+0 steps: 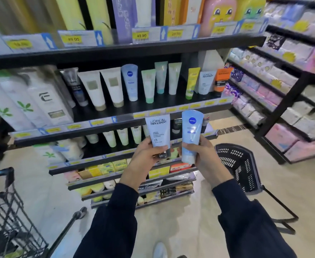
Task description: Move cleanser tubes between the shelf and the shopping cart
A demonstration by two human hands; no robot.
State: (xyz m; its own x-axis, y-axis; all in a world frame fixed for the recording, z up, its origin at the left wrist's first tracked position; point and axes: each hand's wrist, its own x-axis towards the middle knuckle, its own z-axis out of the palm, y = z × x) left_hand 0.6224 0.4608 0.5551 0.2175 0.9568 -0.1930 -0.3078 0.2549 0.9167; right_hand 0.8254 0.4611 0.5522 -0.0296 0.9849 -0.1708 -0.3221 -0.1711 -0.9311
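A: We note two containers. The wire shopping cart (8, 216) stands at lower left; we cannot make out its contents. The black plastic basket (240, 168) stands on the floor at right, its inside hidden from us.

B: We count two tubes in hand. Our left hand (143, 161) curls around the pale L'Oréal Men Expert tube (157, 134), dark cap down. Our right hand (203, 157) clamps the light blue Nivea tube (191, 135), white cap down. Both stand upright, just beside each other, before the shelf (127, 108).
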